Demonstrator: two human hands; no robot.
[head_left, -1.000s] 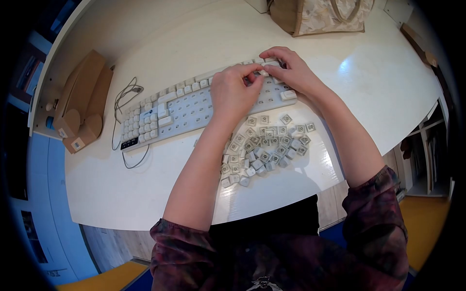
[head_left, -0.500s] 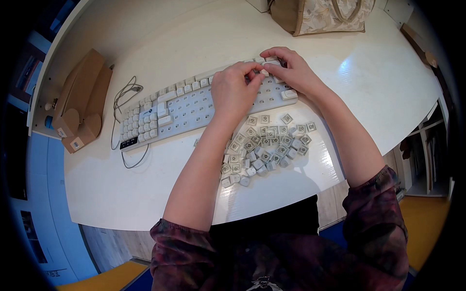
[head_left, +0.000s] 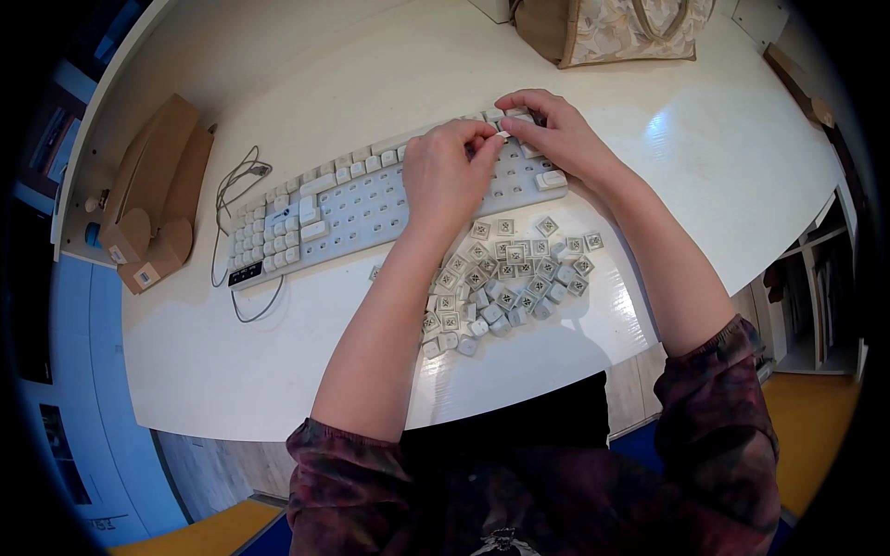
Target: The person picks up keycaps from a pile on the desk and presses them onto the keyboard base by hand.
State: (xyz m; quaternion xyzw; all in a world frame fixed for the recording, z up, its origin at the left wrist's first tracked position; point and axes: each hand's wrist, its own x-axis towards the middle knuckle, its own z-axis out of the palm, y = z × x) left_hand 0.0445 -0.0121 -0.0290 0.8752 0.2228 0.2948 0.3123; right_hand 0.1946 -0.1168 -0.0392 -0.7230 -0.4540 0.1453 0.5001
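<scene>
Nearest the camera, dark patterned sleeves (head_left: 348,482) are covering the arms, well back from the fingers. The white tabletop (head_left: 250,371) is extending on the near side of the fingers and on past them. Between sleeves and fingers, loose keycaps (head_left: 515,256) are lying in a heap, many with hollow undersides facing up. Beyond the heap, beneath the fingers, the pale keyboard (head_left: 357,208) is resting at a slant; to the left of the fingers its middle is showing bare key positions, while fitted caps are covering its left end and running in a row along its far side. One large fitted cap (head_left: 550,181) is sitting just on the near side of the right hand's fingers. The left hand (head_left: 445,171) is pinching a small white piece (head_left: 502,135), apparently a keycap, between thumb and forefinger over the keyboard's right part. The right hand (head_left: 565,139) is holding thumb and forefinger spread, the thumb beside that piece; whether it is touching cannot be told. Well to the left of the fingers, a thin cable (head_left: 264,170) is looping beside the keyboard, and a brown cardboard box (head_left: 153,176) is standing past it. Farthest off, beyond the fingers and to their right, a beige patterned bag (head_left: 630,37) is standing.
</scene>
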